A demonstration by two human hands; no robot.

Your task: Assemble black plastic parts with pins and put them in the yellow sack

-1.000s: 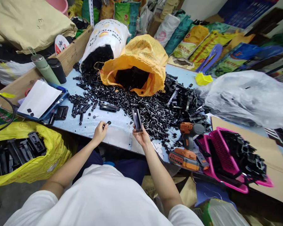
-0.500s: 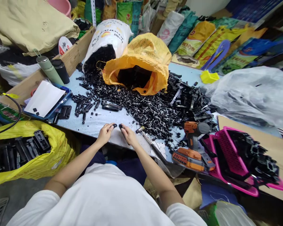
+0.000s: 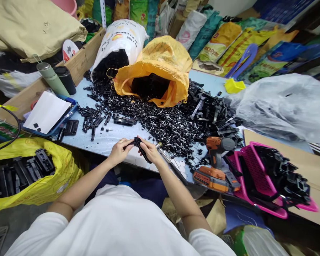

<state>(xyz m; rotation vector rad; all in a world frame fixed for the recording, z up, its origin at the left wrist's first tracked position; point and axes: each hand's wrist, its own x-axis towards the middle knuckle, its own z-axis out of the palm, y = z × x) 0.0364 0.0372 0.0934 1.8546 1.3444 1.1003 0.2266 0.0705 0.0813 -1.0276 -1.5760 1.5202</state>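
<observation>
Left of the drill (image 3: 216, 160), my right hand (image 3: 150, 152) grasps a long black part (image 3: 143, 152). My left hand (image 3: 119, 152) pinches a small black piece (image 3: 131, 143) at that part's far end.

Lt-blue bench top (image 3: 100, 142) (6 o'c = wearer's edge) is carrying a lot. Blk-headed pins (image 3: 168, 128) are spreading across ctr. White woven sack (image 3: 122, 39) is lying tipped at 11, orange woven sack (image 3: 166, 53) at 12. Green flask (image 3: 51, 77) & blk tumbler (image 3: 65, 80) are standing at 10; blue tray (image 3: 75, 102) is sitting at 9. Yel plastic piece (image 3: 234, 86) is resting at 2, translucent plastic bag (image 3: 280, 106) is slumping at 3, pink baskets (image 3: 253, 167) are sitting at 4, cordless drill (image 3: 214, 158) btwn 4 & 5, dark-handled tool (image 3: 178, 173) at 5, partly hidden.
</observation>
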